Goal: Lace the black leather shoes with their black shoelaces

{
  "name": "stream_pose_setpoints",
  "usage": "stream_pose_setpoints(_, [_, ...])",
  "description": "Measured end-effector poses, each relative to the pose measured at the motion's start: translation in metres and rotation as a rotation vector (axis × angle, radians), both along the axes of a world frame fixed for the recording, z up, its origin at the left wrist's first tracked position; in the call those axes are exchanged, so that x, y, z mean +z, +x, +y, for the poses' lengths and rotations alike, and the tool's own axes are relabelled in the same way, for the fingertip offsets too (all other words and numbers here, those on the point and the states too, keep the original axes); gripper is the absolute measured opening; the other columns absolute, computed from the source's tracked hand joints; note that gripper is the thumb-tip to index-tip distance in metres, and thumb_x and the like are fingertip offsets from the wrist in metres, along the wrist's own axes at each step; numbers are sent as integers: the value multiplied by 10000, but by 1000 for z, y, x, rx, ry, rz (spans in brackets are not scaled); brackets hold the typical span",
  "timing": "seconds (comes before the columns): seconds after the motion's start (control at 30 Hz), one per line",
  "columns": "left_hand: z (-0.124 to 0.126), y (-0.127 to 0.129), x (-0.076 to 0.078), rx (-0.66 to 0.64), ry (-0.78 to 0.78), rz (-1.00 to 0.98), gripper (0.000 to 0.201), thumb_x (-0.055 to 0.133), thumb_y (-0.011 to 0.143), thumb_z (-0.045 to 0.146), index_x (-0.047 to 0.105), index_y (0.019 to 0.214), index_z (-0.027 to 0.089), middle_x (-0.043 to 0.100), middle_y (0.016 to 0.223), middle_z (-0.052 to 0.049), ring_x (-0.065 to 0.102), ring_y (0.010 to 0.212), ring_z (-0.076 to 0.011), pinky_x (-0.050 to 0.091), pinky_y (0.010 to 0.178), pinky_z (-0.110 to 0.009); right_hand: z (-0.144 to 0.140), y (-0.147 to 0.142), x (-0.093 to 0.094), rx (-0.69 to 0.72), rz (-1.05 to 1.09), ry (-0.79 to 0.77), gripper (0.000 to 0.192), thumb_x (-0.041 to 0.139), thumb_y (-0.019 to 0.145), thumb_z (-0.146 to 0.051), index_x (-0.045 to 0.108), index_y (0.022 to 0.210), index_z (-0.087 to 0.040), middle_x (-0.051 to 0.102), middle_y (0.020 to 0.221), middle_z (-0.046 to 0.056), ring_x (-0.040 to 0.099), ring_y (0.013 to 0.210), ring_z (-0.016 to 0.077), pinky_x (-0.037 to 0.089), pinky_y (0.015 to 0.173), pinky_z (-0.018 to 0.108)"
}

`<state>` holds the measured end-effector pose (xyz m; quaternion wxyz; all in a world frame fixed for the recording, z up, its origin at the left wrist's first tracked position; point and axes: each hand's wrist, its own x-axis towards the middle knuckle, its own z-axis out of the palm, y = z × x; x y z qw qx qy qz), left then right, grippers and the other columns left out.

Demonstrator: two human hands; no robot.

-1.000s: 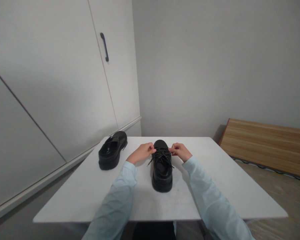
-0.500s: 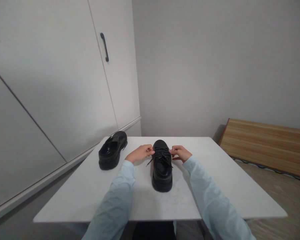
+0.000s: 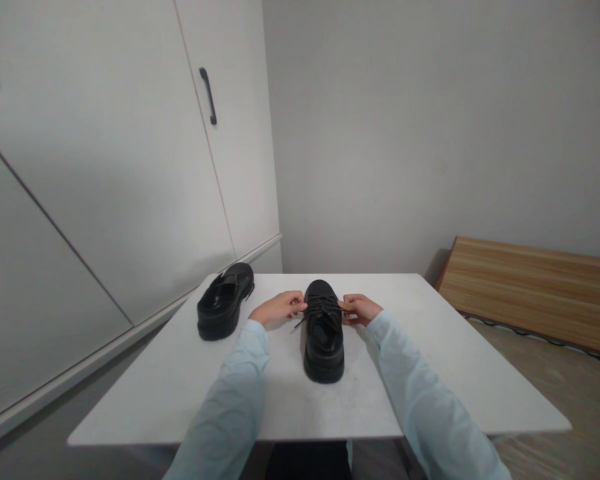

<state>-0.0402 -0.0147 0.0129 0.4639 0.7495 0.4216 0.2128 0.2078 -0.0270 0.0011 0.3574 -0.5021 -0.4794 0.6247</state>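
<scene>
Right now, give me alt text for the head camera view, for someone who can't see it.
A person's left hand and right hand pinch the laces on opposite sides of a black shoe, toe pointing away, on a white table. A second black shoe stands on the left, near a white cabinet; a wood-grain board shows beyond the table's right side.

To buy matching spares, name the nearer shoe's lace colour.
The laces are black, shown in the head view.
</scene>
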Motion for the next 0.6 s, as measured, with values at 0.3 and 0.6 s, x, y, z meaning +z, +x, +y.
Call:
stream_pose_setpoints(0.3, [2,1,-2,37,149,39,293,559,754,446,481,704,168,529,655,11,514,592,-109,415,545,-223,1,-3,7,-34,-234,184,365,688,640,-364,392,512,-194,468,525,-35,478,514,108,439,503,267])
stream_pose_setpoints(0.6, [-6,7,11,49,173,54,302,558,749,458,500,701,165,543,642,10,518,586,-121,396,556,-234,-8,-12,22,-126,-504,858,278,599,752,-393,423,639,-210,424,573,-52,406,545,111,345,547,248])
